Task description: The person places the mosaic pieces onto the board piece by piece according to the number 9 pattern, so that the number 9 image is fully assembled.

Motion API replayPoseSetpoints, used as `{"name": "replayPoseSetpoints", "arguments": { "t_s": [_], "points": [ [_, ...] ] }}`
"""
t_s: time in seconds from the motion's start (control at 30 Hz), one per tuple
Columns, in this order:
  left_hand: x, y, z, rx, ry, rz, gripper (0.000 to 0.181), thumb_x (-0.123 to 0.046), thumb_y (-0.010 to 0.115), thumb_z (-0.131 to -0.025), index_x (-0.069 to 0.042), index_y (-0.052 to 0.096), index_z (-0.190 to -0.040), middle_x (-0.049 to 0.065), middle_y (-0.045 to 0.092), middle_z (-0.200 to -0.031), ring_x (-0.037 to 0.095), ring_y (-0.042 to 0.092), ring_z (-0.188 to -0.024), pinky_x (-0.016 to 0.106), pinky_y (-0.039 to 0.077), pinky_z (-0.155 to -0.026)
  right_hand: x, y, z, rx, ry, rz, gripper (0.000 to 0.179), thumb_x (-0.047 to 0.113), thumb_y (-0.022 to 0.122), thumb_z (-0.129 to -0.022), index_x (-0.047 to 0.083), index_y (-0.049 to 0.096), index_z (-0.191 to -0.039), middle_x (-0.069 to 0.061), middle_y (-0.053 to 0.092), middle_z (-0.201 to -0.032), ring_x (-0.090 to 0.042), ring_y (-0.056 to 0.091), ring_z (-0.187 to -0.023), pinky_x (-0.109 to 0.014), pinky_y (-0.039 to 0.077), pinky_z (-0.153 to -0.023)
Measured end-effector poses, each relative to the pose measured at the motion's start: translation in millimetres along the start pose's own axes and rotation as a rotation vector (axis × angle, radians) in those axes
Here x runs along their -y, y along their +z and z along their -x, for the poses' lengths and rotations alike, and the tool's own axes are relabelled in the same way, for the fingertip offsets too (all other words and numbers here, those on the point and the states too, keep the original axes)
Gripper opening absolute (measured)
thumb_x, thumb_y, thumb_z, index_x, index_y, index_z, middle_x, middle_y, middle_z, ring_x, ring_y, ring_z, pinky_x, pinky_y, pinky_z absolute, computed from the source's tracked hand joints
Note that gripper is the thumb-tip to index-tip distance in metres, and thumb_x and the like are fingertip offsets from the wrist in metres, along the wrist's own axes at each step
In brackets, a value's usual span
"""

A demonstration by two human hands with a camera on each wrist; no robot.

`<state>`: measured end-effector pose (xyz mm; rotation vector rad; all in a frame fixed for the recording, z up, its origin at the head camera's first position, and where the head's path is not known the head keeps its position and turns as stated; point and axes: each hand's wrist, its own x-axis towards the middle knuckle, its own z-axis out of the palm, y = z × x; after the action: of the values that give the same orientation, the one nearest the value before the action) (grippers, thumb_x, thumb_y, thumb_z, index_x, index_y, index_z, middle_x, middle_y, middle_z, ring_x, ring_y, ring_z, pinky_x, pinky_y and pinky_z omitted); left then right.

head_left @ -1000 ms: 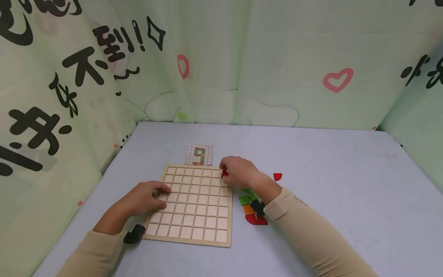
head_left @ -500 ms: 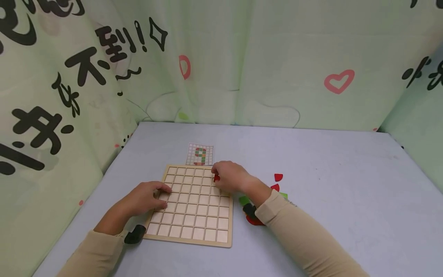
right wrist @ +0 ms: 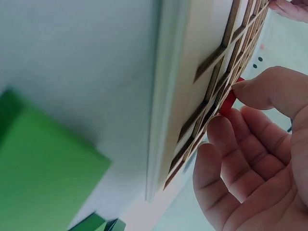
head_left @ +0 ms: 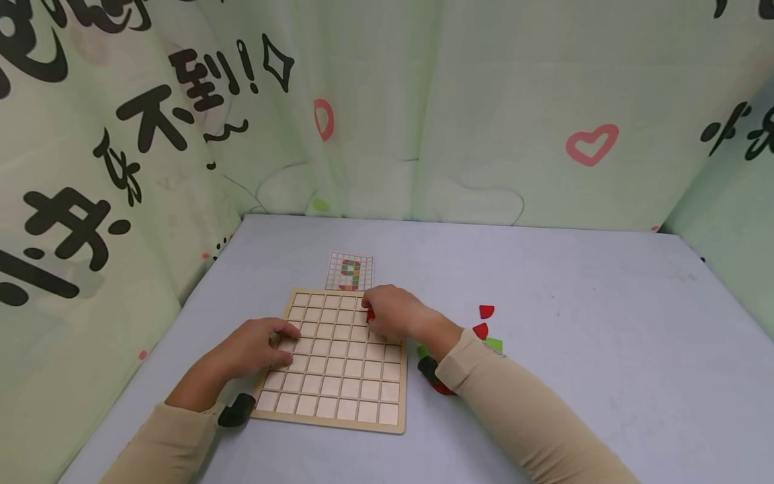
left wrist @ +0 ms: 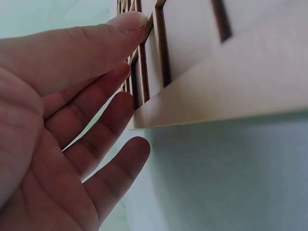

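A wooden grid board [head_left: 329, 384] with square cells lies on the table. My left hand [head_left: 256, 346] rests at its left edge, thumb and fingers spread apart; in the left wrist view the thumb [left wrist: 96, 45] lies over the board's rim and the fingers are fairly straight. Over the board's upper right cells, my right hand [head_left: 396, 314] pinches a small red piece [right wrist: 228, 102] between thumb and fingertips. That red piece is mostly hidden by the fingers in the head view. Behind the board lies a pattern card [head_left: 350, 271] with a coloured figure on a grid.
Right of the board, two red quarter-round pieces [head_left: 486, 312] lie apart. Green pieces [head_left: 494, 345] and a red piece [head_left: 444, 389] show partly from under the right forearm. A patterned curtain [head_left: 484, 134] hangs behind the table [head_left: 605, 323].
With the red piece in its fingers, my right hand has moved left over the board's upper right part. More loose pieces came into view behind the forearm. My left hand has stayed put.
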<state>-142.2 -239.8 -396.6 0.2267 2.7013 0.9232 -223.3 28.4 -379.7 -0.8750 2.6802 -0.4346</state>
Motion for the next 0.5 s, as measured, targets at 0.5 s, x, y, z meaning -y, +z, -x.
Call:
{"name": "replayPoseSetpoints", "arguments": {
  "t_s": [0.5],
  "points": [
    [-0.4, 0.4, -0.5, -0.003, 0.0, -0.02, 0.033, -0.009, 0.08, -0.084, -0.011, 0.071, -0.115, 0.012, 0.061, -0.13, 0.034, 0.05, -0.127, 0.052, 0.043, -0.102, 8.3, 0.7, -8.4, 0.019, 0.0, 0.008, 0.025, 0.008, 0.062, -0.094, 0.003, 0.066, -0.118, -0.002, 0.061, -0.092, -0.019, 0.055, -0.086, -0.032, 0.049, -0.077]
  ]
}}
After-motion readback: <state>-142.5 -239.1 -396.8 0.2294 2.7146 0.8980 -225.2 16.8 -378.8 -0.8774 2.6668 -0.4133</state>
